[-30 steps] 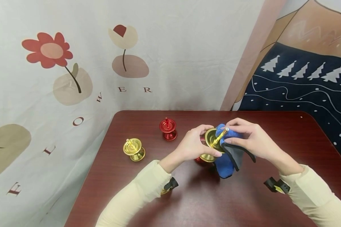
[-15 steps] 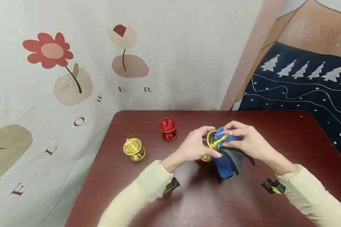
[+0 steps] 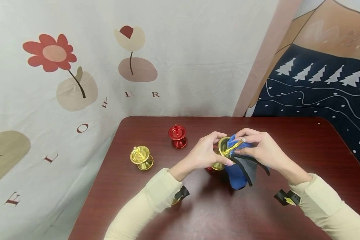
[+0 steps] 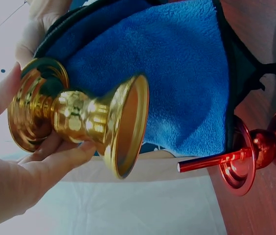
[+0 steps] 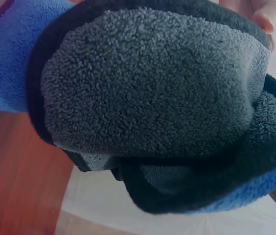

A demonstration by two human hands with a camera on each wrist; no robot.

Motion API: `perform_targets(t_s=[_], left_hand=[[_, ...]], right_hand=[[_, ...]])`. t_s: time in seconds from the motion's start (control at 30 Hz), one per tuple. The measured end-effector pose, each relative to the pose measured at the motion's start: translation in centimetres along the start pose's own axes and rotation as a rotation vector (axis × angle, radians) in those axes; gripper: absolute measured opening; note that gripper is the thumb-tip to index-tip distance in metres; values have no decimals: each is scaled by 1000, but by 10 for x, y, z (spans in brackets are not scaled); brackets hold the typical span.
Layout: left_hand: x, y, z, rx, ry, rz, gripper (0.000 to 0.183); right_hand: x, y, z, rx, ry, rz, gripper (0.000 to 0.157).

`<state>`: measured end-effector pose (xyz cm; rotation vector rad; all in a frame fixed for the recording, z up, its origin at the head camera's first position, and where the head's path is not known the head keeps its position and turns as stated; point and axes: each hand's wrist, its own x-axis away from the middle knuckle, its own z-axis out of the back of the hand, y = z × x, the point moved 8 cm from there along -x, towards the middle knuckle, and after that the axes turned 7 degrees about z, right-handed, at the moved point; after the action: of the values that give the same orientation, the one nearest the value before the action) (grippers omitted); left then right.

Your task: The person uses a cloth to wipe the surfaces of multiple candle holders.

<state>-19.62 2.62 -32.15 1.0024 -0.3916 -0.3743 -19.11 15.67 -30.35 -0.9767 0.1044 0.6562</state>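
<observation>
My left hand (image 3: 202, 153) grips a gold candle holder (image 4: 77, 117), thumb on one side and fingers on the other. It is lifted and tilted, its hollow base facing the left wrist camera. With its fingertips, my right hand (image 3: 262, 148) pinches a blue and grey cloth (image 3: 237, 176) edged in black. The cloth lies against the dish by the gold stem (image 3: 235, 145); exactly where they touch is hidden. In the right wrist view the cloth's grey side (image 5: 148, 88) covers most of the scene. A red candle holder (image 4: 263, 147) stands behind, mostly hidden in the head view.
On the dark red table (image 3: 132, 213), another gold candle holder (image 3: 142, 157) stands at the left. Farther back is a second red one (image 3: 177, 136). Part of a gold rim (image 3: 175, 202) shows below my left wrist. A printed curtain (image 3: 198, 66) hangs behind the table.
Over the second, my right hand and the cloth shift slightly left and the held candle holder's stem tips further right. During the last half second hardly anything moves.
</observation>
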Motion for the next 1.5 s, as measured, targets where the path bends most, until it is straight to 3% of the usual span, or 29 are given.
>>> perform_targets(t_s=[0.27, 0.47, 0.7, 0.97, 1.2, 1.33, 1.5], left_hand=[[-1, 4, 1, 12, -40, -44, 71], [0, 12, 2, -64, -33, -90, 73], [-1, 9, 1, -99, -56, -74, 71], [0, 7, 2, -113, -76, -62, 71], [0, 8, 5, 73, -127, -133, 70], [-1, 15, 6, 155, -198, -188, 68], [-3, 15, 3, 181, -267, -130, 65]], right_hand=[[-2, -5, 2, -35, -31, 2, 17], [-4, -7, 0, -29, -66, 33, 27], [-6, -6, 0, -50, -82, 36, 26], [-5, -12, 13, -86, -71, 8, 26], [-4, -16, 36, -113, 17, -54, 19], [-5, -15, 32, -98, 2, -53, 20], [-6, -11, 18, -46, -56, -5, 24]])
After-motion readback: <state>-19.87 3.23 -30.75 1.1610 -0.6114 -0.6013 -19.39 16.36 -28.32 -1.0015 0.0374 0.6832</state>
